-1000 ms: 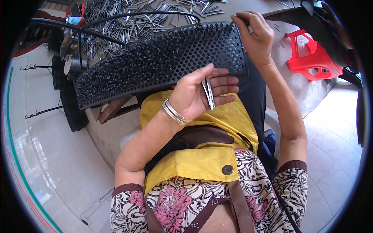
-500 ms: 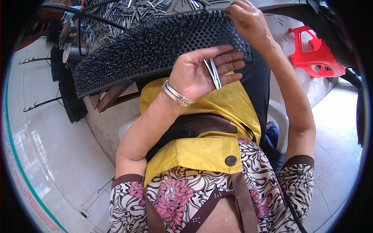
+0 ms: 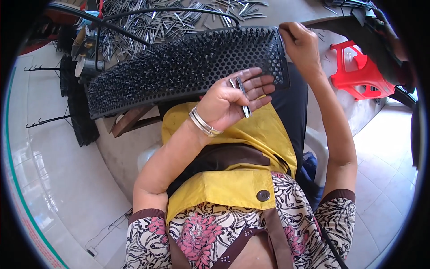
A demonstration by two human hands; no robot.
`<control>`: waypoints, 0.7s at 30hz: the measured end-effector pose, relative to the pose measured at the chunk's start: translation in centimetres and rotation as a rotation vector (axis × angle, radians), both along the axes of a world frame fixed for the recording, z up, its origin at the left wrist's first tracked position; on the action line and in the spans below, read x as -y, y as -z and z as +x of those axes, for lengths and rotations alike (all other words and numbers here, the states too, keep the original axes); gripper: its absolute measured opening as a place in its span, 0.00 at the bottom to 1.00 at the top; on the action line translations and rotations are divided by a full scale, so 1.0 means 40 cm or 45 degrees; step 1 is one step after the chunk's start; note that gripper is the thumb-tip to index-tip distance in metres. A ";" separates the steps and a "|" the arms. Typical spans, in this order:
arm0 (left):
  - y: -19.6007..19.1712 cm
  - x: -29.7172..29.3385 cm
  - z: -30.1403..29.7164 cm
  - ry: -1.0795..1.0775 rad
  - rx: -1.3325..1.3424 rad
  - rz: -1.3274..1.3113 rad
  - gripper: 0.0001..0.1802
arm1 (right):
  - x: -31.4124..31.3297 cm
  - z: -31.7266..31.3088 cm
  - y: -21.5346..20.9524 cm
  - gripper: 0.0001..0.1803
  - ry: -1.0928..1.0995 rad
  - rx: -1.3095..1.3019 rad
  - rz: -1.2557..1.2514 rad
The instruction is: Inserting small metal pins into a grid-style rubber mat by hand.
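Note:
My left hand [image 3: 222, 99] is palm up in front of the black perforated board [image 3: 226, 62]. Its thumb presses a few slim silver metal strips [image 3: 240, 85] against the palm, while the other fingers stretch out. At the board's far right corner, my right hand [image 3: 305, 48] has thumb and fingertips pinched together. Whatever may be between those fingertips is hidden. Many small dark upright pieces fill the left and far parts of the board. Open round holes show toward its near right.
Behind the board a large heap of loose metal strips [image 3: 148, 27] covers the table [image 3: 286, 11]. A metal can [image 3: 88, 67] and black hooked rods [image 3: 47, 121] are at the left. A curved black bar arches over the board. A red plastic stool [image 3: 363, 80] stands on the right.
My left thumb has folded over the strips, which lay loose on the open palm before. My right hand has come slightly nearer and to the right. The view has shifted a little.

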State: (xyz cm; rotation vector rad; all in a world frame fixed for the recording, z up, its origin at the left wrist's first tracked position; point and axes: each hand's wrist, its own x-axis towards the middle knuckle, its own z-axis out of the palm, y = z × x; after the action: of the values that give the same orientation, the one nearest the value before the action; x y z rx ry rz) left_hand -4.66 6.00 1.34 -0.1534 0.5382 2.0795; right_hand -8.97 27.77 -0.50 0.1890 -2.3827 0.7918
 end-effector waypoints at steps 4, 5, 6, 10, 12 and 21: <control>0.010 0.007 0.001 -0.003 0.049 0.024 0.35 | 0.004 0.027 0.010 0.06 -0.104 0.113 0.006; 0.013 0.007 0.000 -0.002 0.046 0.029 0.35 | 0.010 0.031 0.009 0.06 -0.103 0.110 0.011; 0.015 0.008 0.000 -0.003 0.048 0.010 0.35 | 0.014 0.033 0.008 0.07 -0.132 0.120 0.033; 0.021 0.006 -0.002 0.004 0.054 0.001 0.35 | 0.030 0.018 0.006 0.08 -0.155 0.182 0.226; 0.020 0.005 -0.003 0.002 0.054 -0.007 0.35 | 0.040 0.007 0.001 0.08 -0.141 0.204 0.346; 0.023 0.005 -0.005 0.001 0.042 -0.027 0.35 | 0.060 -0.013 -0.008 0.09 -0.042 0.315 0.543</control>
State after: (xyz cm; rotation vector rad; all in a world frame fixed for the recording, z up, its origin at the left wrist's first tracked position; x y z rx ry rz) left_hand -4.85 5.80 0.42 -0.1998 0.5404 2.0672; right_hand -9.47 25.37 -0.20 0.3190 -2.7685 0.3238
